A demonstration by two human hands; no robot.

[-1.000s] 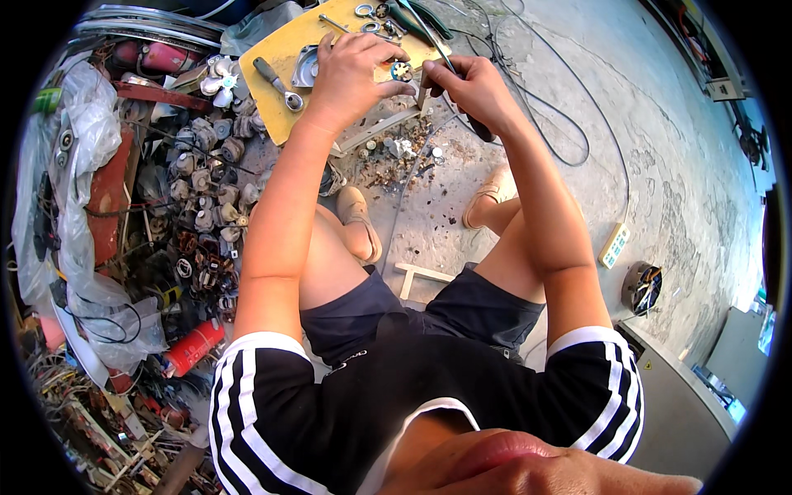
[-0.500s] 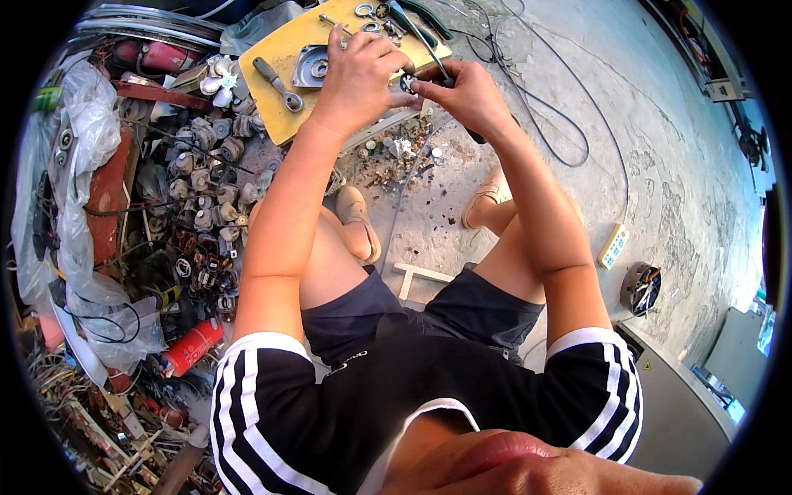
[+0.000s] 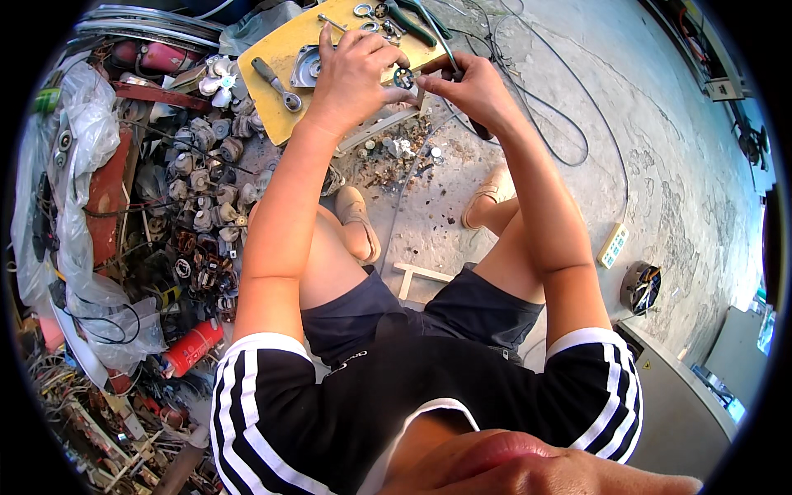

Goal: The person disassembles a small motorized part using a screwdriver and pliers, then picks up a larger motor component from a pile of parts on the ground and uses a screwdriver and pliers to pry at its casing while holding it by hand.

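My left hand (image 3: pixel 353 81) is over the near edge of the yellow board, pinching a small dark round part with cutouts (image 3: pixel 403 77) between thumb and fingers. Close beside it on the right, my right hand (image 3: pixel 474 92) is closed around a screwdriver (image 3: pixel 445 51). Its thin shaft points away from me and its dark handle comes out below the palm. The right thumb tip is near the rim of the round part; I cannot tell if they touch. Partly behind my left hand lies a square metal housing (image 3: pixel 307 66), with a ratchet wrench (image 3: pixel 276 84) left of it.
The yellow board (image 3: pixel 260 62) also bears green-handled pliers (image 3: pixel 414 25) and several rings. Debris (image 3: pixel 412 161) litters the floor below. Motor parts (image 3: pixel 206 181) and a red cylinder (image 3: pixel 194 346) are piled at left. At right are a cable (image 3: pixel 569 161) and power strip (image 3: pixel 613 246).
The round part has turned so its cutout face shows more. My right hand has shifted slightly up and right, swinging the screwdriver shaft rightward. My left fingers have spread a little.
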